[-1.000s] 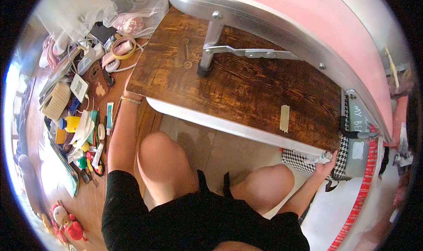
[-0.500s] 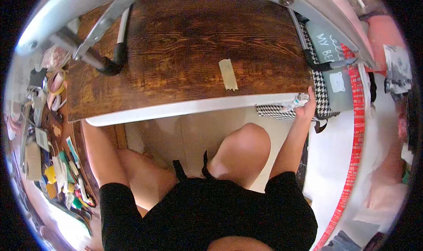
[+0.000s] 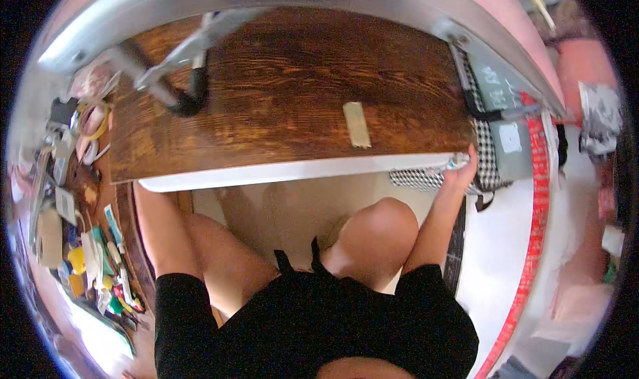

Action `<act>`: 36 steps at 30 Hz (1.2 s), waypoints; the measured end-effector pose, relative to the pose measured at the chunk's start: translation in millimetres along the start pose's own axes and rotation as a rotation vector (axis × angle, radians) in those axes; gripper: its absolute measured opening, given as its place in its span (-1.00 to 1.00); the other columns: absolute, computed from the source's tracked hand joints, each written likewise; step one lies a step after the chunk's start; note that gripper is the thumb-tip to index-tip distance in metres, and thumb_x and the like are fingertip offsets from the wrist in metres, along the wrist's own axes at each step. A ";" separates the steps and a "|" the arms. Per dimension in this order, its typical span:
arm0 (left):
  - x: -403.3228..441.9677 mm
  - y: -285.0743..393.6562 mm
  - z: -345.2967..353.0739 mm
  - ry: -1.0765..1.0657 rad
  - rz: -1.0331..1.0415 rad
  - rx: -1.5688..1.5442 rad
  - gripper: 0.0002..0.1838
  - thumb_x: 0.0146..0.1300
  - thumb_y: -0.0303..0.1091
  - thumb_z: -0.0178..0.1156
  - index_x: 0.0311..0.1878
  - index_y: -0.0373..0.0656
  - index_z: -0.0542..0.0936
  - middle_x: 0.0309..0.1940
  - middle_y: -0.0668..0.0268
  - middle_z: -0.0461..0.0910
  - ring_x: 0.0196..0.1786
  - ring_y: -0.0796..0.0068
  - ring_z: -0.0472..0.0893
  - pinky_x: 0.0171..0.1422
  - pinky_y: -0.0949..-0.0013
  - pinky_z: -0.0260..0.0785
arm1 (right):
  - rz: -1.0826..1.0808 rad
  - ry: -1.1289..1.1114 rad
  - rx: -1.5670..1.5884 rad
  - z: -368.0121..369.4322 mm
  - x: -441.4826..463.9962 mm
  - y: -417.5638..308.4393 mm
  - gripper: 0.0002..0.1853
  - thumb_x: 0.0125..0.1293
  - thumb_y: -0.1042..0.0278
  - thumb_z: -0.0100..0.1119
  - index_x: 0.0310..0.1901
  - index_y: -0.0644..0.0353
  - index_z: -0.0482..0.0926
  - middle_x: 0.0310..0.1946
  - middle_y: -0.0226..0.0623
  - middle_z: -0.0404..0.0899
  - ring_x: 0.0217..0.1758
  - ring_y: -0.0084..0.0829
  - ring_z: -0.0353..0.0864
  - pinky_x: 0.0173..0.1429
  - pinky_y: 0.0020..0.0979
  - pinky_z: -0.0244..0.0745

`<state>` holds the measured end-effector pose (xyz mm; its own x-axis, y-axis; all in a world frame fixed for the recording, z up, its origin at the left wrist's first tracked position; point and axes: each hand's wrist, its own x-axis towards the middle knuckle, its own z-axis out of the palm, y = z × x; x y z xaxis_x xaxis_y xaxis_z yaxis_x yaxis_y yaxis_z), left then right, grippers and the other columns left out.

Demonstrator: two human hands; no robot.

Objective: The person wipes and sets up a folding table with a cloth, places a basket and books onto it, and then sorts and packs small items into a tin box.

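A dark wood-grain board (image 3: 293, 93) with a piece of beige tape (image 3: 357, 124) on it lies across my lap area. Along its near side, below the wood, runs a white rim (image 3: 293, 171). My right hand (image 3: 459, 175) is closed around the board's near right corner, thumb up at the edge. Beside those fingers is a small crumpled, shiny clear bundle (image 3: 457, 161); whether the hand holds it too, I cannot tell. My left forearm (image 3: 160, 222) reaches under the near left corner, and the hand itself is hidden there.
Metal legs with black end caps (image 3: 190, 99) stand over the board's left and right sides, under a silver frame (image 3: 293, 0). Tools and tape rolls (image 3: 93, 121) crowd the left. A houndstooth-patterned bag (image 3: 486, 143) and red-patterned strip (image 3: 536, 173) are on the right.
The board, legs and frame sit slightly lower and further right in the view, along with the surroundings. My right hand keeps its grip on the board's corner.
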<state>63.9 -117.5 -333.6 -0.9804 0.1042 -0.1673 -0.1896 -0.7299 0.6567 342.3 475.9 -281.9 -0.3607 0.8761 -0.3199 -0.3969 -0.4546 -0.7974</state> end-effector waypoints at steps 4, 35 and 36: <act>-4.5 -9.3 12.1 0.008 0.003 -0.046 -0.52 0.26 -0.09 -0.09 0.12 -0.24 0.37 0.09 0.17 0.41 0.06 0.20 0.43 0.18 0.18 0.25 | -0.039 0.001 -0.058 -12.9 15.1 -6.6 -0.58 0.08 0.18 0.15 -0.03 0.18 0.48 -0.04 -0.27 0.51 0.06 -0.22 0.41 0.19 -0.15 0.26; -1.8 -16.7 34.6 -0.044 -0.028 -0.160 -0.51 0.24 -0.07 -0.05 0.10 -0.23 0.37 0.06 0.15 0.42 0.02 0.18 0.45 0.14 0.16 0.28 | -0.098 -0.230 -0.398 -32.8 17.7 -25.3 -0.45 0.10 0.17 0.17 0.12 0.15 0.31 0.05 -0.23 0.40 0.10 -0.21 0.38 0.13 -0.13 0.33; -1.3 -19.1 35.5 -0.050 -0.033 -0.159 -0.51 0.23 -0.06 -0.05 0.10 -0.23 0.37 0.06 0.15 0.42 0.02 0.18 0.45 0.13 0.16 0.29 | -0.146 -0.224 -0.460 -33.7 14.8 -26.1 -0.44 0.11 0.18 0.16 0.14 0.15 0.29 0.06 -0.23 0.39 0.10 -0.22 0.37 0.13 -0.15 0.32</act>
<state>66.9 -79.7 -319.8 -0.9760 0.1600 -0.1476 -0.2145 -0.8228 0.5263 375.8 506.2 -283.0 -0.5209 0.8462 -0.1118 -0.0630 -0.1687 -0.9836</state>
